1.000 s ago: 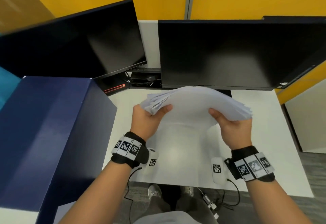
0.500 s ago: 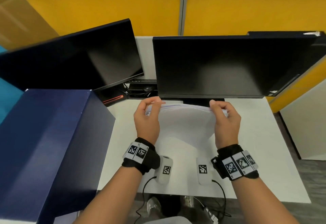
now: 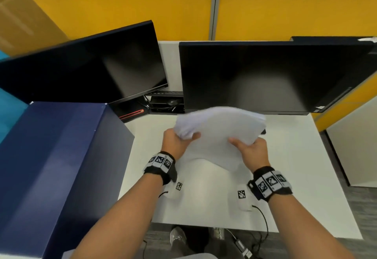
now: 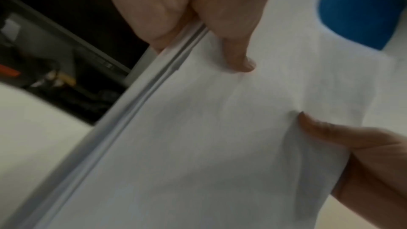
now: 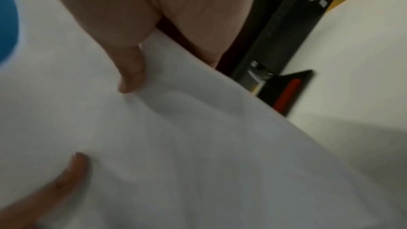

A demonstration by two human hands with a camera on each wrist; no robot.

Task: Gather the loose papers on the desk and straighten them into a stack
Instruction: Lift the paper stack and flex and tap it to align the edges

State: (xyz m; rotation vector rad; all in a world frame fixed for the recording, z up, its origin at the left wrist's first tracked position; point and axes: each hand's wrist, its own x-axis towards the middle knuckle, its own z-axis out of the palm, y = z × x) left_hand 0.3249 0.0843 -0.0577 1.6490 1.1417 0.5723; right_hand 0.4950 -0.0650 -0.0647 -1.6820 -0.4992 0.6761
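White papers [image 3: 220, 124] were already gathered; we held the bundle above the desk [image 3: 295, 177], near the monitors, left hand [image 3: 175, 142] and right hand [image 3: 253, 150] each pinching a side, thumbs on top. Its left edges looked uneven, so squaring remained.

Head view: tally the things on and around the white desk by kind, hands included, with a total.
Monitors: 2, the left monitor and the right monitor
Paper stacks: 1, the paper stack, held above the desk
Hands: 2, the left hand and the right hand, both gripping the stack
Dark blue boxes: 1, the dark blue box
Total: 6
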